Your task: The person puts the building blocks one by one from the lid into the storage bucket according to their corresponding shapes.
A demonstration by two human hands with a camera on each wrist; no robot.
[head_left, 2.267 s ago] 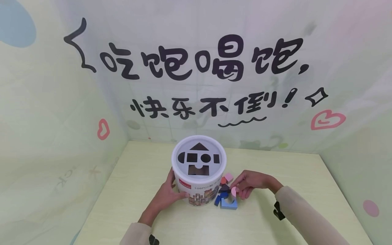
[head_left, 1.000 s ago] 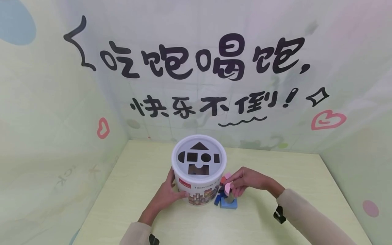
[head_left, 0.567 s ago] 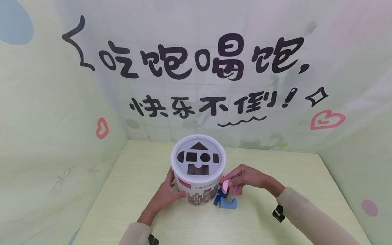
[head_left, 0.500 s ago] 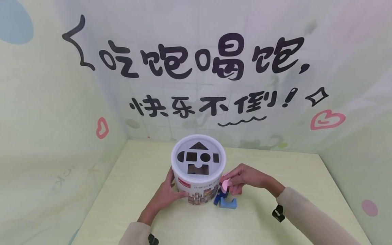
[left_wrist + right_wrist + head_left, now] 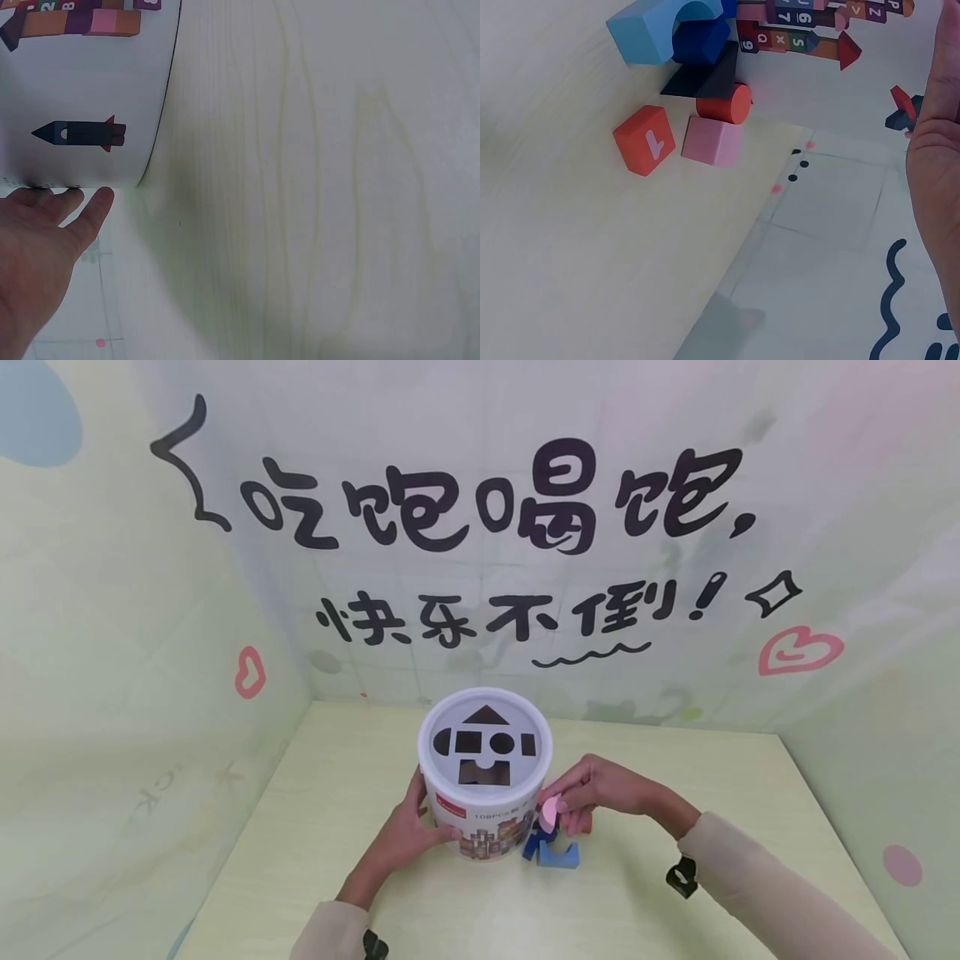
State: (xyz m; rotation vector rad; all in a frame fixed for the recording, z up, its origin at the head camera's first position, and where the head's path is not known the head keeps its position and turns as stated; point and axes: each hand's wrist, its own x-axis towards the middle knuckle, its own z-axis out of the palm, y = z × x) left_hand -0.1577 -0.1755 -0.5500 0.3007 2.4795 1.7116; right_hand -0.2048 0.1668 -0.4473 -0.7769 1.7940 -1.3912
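My left hand (image 5: 411,833) curves round the bucket's (image 5: 498,802) side, thumb in front; the bucket stands upright on the table (image 5: 637,902), under its white lid (image 5: 485,743) with cut-out shapes; my right hand (image 5: 611,789), nearly closed, pinches a pink half-round block (image 5: 550,812) just beside the bucket; near it sit a light blue arch (image 5: 641,34), a blue block (image 5: 699,41), a dark triangle (image 5: 711,79), a red cylinder (image 5: 721,106), a pink cube (image 5: 711,141) and a red block (image 5: 641,141).

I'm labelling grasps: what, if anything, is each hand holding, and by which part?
The right hand pinches the pink half-circle near its top; the left hand holds the bucket by its side wall.
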